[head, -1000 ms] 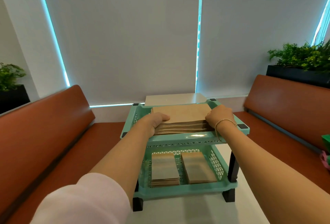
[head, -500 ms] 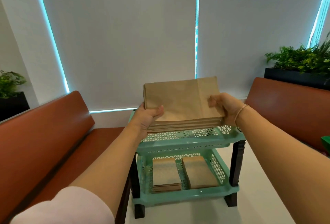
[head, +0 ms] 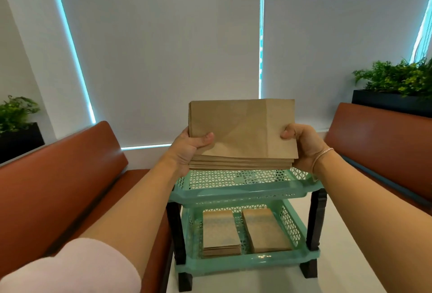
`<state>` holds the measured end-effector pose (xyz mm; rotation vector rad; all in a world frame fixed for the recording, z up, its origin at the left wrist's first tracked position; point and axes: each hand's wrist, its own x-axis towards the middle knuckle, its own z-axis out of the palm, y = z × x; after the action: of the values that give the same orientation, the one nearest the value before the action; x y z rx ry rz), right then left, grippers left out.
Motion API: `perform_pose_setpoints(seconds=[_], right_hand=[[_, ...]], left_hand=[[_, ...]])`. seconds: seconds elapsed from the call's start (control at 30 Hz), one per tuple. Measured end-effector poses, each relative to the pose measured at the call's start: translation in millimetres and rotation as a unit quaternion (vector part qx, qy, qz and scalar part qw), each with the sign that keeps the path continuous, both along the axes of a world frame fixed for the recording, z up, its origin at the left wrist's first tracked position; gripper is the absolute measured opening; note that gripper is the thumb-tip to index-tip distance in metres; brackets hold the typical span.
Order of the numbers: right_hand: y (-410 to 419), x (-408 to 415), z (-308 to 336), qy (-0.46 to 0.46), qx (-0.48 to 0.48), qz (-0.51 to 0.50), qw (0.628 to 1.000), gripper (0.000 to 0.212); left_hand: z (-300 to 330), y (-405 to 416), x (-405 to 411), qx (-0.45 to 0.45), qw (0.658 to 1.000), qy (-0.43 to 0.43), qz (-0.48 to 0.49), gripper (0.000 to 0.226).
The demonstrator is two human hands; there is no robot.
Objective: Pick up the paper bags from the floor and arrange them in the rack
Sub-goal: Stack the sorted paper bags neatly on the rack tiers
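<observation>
A thick stack of flat brown paper bags (head: 243,133) hangs in the air just above the top shelf of a mint-green two-tier plastic rack (head: 245,194). My left hand (head: 187,150) grips the stack's left end, thumb on top. My right hand (head: 304,145) grips its right end the same way. The top shelf (head: 236,178) under the stack shows bare mesh. On the bottom shelf lie two smaller stacks of paper bags, one on the left (head: 221,232) and one on the right (head: 265,229).
Brown padded benches run along the left (head: 58,187) and the right (head: 383,147) of the rack. Planters with green plants stand behind each bench, left (head: 16,115) and right (head: 397,80). White blinds (head: 173,47) fill the wall behind. The floor (head: 350,257) is white.
One second ago the stack lay in the rack's top shelf under both hands. Both hands have lifted it clear of the shelf and tilted its far edge up.
</observation>
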<state>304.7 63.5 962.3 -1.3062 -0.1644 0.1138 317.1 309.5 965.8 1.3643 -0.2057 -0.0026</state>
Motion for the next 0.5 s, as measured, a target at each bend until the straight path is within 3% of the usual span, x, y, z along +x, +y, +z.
perform_pose_setpoints(seconds=[0.07,0.13,0.3,0.5], right_hand=[[3.7,1.2,0.1,0.009,-0.041,-0.039,0.998,0.028],[9.1,2.1,-2.3,0.008,-0.103,-0.075,0.992,0.014],[10.1,10.1,-13.8,-0.016,-0.136,-0.169,0.976,0.034],[10.1,1.6,-14.8,0.037,-0.246,-0.083,0.965,0.038]], left_hand=[[2.2,-0.7,0.6,0.026,0.999,-0.002,0.023,0.055],[1.4,-4.4,1.7,0.043,0.998,0.002,0.046,0.054],[-11.0,-21.7,1.7,0.058,0.992,0.052,0.099,0.052],[-26.9,-28.4,0.9,0.094,0.983,0.096,0.124,0.041]])
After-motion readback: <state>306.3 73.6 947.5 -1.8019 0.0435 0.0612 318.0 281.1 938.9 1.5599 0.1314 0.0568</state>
